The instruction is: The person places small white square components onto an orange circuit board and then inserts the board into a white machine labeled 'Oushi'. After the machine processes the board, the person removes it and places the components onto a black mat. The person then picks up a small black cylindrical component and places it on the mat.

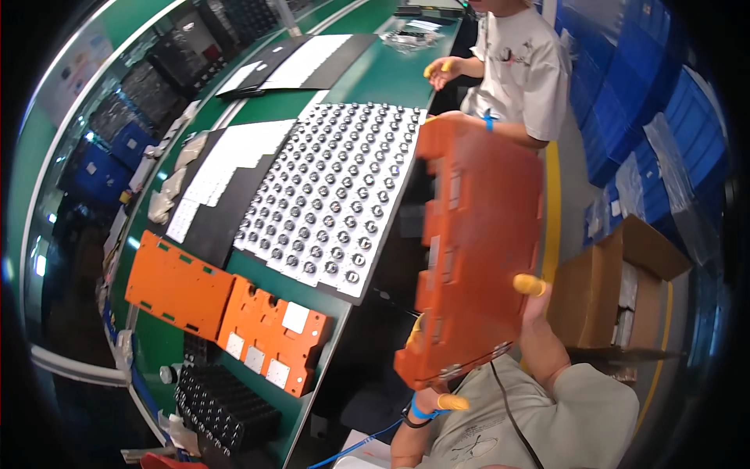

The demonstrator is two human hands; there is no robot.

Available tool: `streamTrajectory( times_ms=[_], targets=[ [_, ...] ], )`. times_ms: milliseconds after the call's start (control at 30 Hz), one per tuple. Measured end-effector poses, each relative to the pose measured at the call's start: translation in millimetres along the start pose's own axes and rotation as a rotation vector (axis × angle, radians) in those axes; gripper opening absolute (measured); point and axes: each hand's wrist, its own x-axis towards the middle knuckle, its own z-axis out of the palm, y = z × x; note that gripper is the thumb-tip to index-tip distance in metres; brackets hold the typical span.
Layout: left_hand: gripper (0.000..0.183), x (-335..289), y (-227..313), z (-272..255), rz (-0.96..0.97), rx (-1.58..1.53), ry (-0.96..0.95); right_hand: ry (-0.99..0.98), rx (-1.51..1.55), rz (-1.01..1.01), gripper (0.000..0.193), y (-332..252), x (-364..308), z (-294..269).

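Note:
Upright in front of me is a large orange rigid panel (488,227) with slots along its edge and metal hinges at its lower edge. My left hand (428,400), in yellow finger covers and a blue wristband, grips its lower left corner; some fingers are behind it. My right hand (536,303) closes on the right edge, its yellow-covered thumb against the face. At the panel's top, a co-worker's arm (508,130) reaches behind it, that hand mostly hidden. The co-worker's other hand (442,72) is raised over the table edge.
On the green table (394,66) lies a white sheet (301,199) with rows of small dark round parts. Nearer lies an opened orange fixture (183,285) with white squares, beside a black block stack (226,406). An open cardboard box (605,293) and blue bins (625,94) are at right.

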Motion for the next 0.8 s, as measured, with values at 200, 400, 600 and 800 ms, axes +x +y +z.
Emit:
streamTrajectory(
  times_ms=[200, 400, 600, 800],
  targets=[
    [0.070, -34.9, 2.1, 1.3, -0.321, -0.240, 0.554, -0.017, -0.246, 0.075, 0.056, 39.0, -25.6, 38.9],
    [0.066, -18.7, 45.4, -16.7, -0.334, -0.657, 0.831, -0.240, -0.229, 0.216, 0.065, 74.2, -53.6, 17.7],
    [0.070, -32.2, 53.9, -36.3, -0.319, -0.466, 1.175, -0.621, -0.228, -0.006, 0.069, 63.8, -24.7, 48.2],
    [0.069, -40.2, 54.8, -45.7, -0.303, -0.637, 1.153, -0.243, -0.683, -0.147, 0.059, 7.2, 46.1, 61.5]
  ],
)
